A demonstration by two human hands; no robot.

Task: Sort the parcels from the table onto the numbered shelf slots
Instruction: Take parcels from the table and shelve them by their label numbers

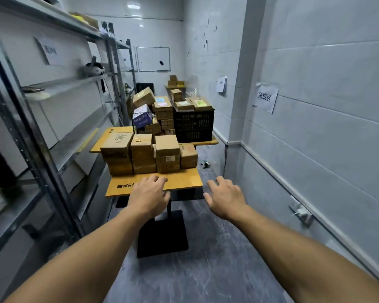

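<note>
Hovering palm-down over the near edge of the yellow wooden table point(184, 181), my left hand point(148, 194) has its fingers loosely curled and slightly apart, holding nothing; my right hand point(224, 197) hangs just off the table's right corner above the grey floor point(206, 270), fingers likewise relaxed and spread, gripping nothing. Neither hand touches the brown cardboard parcels point(142, 153), which stand stacked in a tight cluster on the far part of that tabletop, the leftmost a box printed "Align" point(116, 145). Behind them, on a second yellow table point(102, 139), more cardboard boxes are heaped in and around a wire basket point(141, 119) beside a black plastic crate point(194, 125) with flat packets on top. Grey metal shelving point(59, 88) runs along my left, its paper label too blurred to read. A white paper sign point(265, 97) with Chinese characters is taped to the tiled wall point(326, 62) on my right
</note>
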